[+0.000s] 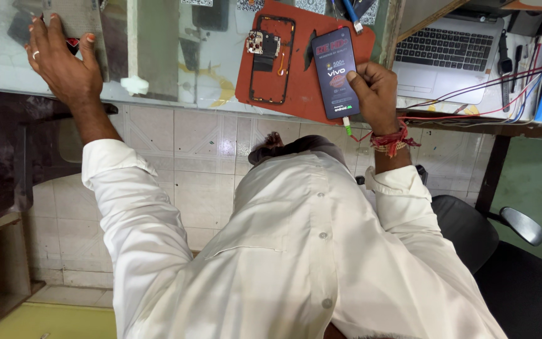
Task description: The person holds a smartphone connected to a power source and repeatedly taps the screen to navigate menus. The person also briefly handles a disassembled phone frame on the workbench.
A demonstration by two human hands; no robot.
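My right hand (376,95) grips a dark smartphone (335,70) by its lower right edge; its screen is lit and a green-tipped cable (347,129) is plugged into its bottom end. The phone lies over a red work mat (305,94). On the mat, left of the phone, rests an opened phone frame (272,59) with a bare circuit board at its top. My left hand (64,63) presses flat, fingers spread, on the glass counter top (158,69) far to the left, holding nothing.
A silver laptop (446,53) sits to the right of the mat, with red, black and blue wires (472,103) trailing across it. A black office chair (503,263) stands at lower right. Tiled wall and floor lie below the counter edge.
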